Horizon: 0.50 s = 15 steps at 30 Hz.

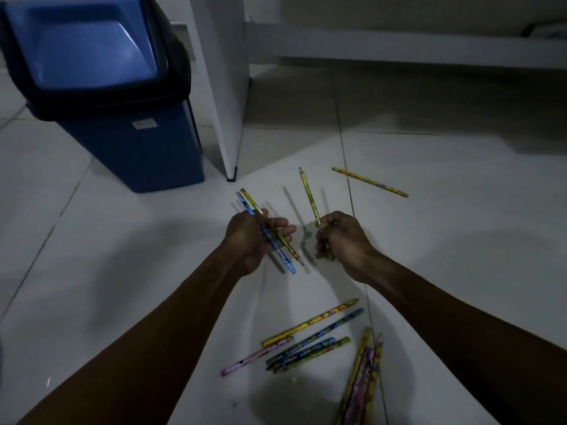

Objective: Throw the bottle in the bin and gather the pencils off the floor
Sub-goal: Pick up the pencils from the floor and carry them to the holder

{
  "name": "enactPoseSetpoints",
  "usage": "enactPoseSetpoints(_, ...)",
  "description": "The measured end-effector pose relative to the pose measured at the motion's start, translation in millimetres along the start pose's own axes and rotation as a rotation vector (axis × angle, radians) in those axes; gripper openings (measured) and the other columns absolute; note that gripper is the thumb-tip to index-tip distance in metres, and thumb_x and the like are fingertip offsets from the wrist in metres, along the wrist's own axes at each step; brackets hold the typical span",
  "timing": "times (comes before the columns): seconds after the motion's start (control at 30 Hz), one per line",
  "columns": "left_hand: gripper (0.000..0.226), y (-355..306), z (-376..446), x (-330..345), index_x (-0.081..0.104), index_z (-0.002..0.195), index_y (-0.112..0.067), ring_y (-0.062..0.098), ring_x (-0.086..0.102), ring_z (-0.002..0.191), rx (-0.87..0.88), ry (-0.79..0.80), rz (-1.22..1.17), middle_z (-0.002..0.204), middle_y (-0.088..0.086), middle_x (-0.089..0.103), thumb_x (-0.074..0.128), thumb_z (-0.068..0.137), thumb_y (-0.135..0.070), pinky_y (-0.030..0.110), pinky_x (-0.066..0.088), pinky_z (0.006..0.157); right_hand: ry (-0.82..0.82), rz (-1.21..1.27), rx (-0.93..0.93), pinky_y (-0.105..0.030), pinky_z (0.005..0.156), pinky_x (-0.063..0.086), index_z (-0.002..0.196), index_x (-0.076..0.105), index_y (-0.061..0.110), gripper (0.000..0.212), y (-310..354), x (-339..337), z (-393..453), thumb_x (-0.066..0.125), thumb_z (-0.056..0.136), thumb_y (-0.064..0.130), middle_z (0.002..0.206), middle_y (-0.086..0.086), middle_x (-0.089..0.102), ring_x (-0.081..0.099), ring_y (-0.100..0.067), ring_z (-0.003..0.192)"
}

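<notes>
My left hand (251, 237) grips a small bunch of patterned pencils (287, 256), blue and yellow, slanting down to the right. My right hand (340, 240) holds one yellow-green pencil (310, 196), its tip pointing up and away. A single yellow pencil (369, 181) lies on the floor beyond my right hand. Several more pencils (310, 338) lie scattered on the tiles below my hands, and another bundle (362, 375) lies at the lower right. The blue bin (129, 133) with a swing lid stands at the upper left. No bottle is in view.
A white furniture panel (221, 87) with a black foot stands right of the bin. A low white ledge (414, 50) runs along the back. The floor (107, 256) is pale tile with dark grout lines.
</notes>
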State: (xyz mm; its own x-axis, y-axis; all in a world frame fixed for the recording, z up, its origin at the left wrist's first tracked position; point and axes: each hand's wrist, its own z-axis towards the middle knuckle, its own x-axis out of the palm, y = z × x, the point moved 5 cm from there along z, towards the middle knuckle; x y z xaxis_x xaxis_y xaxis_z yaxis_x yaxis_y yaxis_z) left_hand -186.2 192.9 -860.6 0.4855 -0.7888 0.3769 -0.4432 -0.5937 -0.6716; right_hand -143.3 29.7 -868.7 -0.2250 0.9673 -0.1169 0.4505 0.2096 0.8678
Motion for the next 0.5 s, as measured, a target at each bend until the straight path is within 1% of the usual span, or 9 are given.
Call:
enactPoseSetpoints(0.03,0.016,0,-1,2,0.046,0.099,-0.010,0.037,0.069,0.084,-0.001,0.012,0.014,0.091,0.023,0.065,0.031,0.104,-0.012,0.049,0.056,0.076,0.020,0.006,0.008,-0.028,0.049,0.040,0.083,0.051,0.012,0.025,2,3,-5,0.036,0.092,-0.006,0.068,-0.010,0.049,0.046,-0.019,0.053)
enactPoseSetpoints(0.1,0.012,-1,-3,7,0.047,0.100,-0.009,0.037,0.069,0.085,0.007,0.029,0.062,0.091,0.022,0.065,0.035,0.103,-0.011,0.051,0.056,0.080,0.052,-0.016,0.009,-0.025,0.045,0.029,0.086,0.051,0.012,0.020,3,7,-11,0.037,0.095,0.001,0.065,-0.007,0.045,0.038,-0.016,0.050)
enactPoseSetpoints(0.17,0.010,-3,-6,12,0.049,0.098,-0.008,0.035,0.071,0.082,0.033,0.030,0.112,0.086,0.015,0.060,0.040,0.101,-0.007,0.052,0.055,0.084,0.065,-0.059,-0.028,-0.023,0.043,0.025,0.090,0.055,0.013,0.017,5,10,-16,0.041,0.100,0.015,0.058,0.002,0.045,0.034,-0.012,0.045)
enactPoseSetpoints(0.23,0.010,-7,-9,17,0.050,0.095,-0.009,0.035,0.071,0.080,0.067,0.014,0.116,0.081,0.009,0.053,0.042,0.100,-0.004,0.052,0.056,0.083,0.058,-0.050,-0.058,-0.022,0.042,0.023,0.089,0.059,0.017,0.023,5,12,-20,0.042,0.101,0.025,0.050,0.009,0.042,0.030,-0.009,0.041)
enactPoseSetpoints(0.3,0.014,-14,-12,18,0.049,0.089,-0.009,0.036,0.069,0.082,0.111,-0.028,0.080,0.081,0.009,0.052,0.043,0.100,-0.004,0.051,0.056,0.081,0.031,0.055,-0.022,-0.023,0.043,0.027,0.088,0.062,0.014,0.025,0,11,-22,0.042,0.102,0.020,0.053,0.003,0.042,0.033,-0.013,0.042)
enactPoseSetpoints(0.37,0.016,-21,-13,15,0.049,0.085,-0.010,0.037,0.069,0.084,0.161,-0.080,0.051,0.082,0.011,0.055,0.044,0.099,-0.004,0.050,0.056,0.082,0.010,0.156,0.045,-0.026,0.044,0.036,0.092,0.064,0.005,0.023,-5,10,-23,0.043,0.099,0.009,0.060,-0.007,0.047,0.042,-0.019,0.048)
enactPoseSetpoints(0.4,0.016,-25,-14,13,0.050,0.085,-0.011,0.035,0.070,0.083,0.188,-0.106,0.048,0.082,0.012,0.057,0.045,0.099,-0.005,0.047,0.057,0.080,0.005,0.194,0.077,-0.027,0.044,0.039,0.092,0.064,0.001,0.021,-7,10,-24,0.045,0.097,0.005,0.062,-0.010,0.048,0.044,-0.021,0.049)
enactPoseSetpoints(0.43,0.015,-28,-14,10,0.051,0.086,-0.011,0.032,0.070,0.080,0.213,-0.132,0.050,0.082,0.012,0.059,0.046,0.099,-0.006,0.043,0.058,0.076,0.006,0.235,0.107,-0.027,0.044,0.037,0.091,0.065,-0.001,0.019,-9,11,-24,0.047,0.095,0.003,0.063,-0.010,0.048,0.044,-0.021,0.050)
enactPoseSetpoints(0.5,0.013,-31,-15,6,0.053,0.088,-0.012,0.027,0.069,0.074,0.253,-0.170,0.036,0.082,0.012,0.064,0.047,0.099,-0.008,0.036,0.058,0.067,0.031,0.329,0.164,-0.028,0.045,0.028,0.087,0.065,0.002,0.014,-10,16,-25,0.052,0.093,0.004,0.063,-0.007,0.044,0.038,-0.017,0.049)
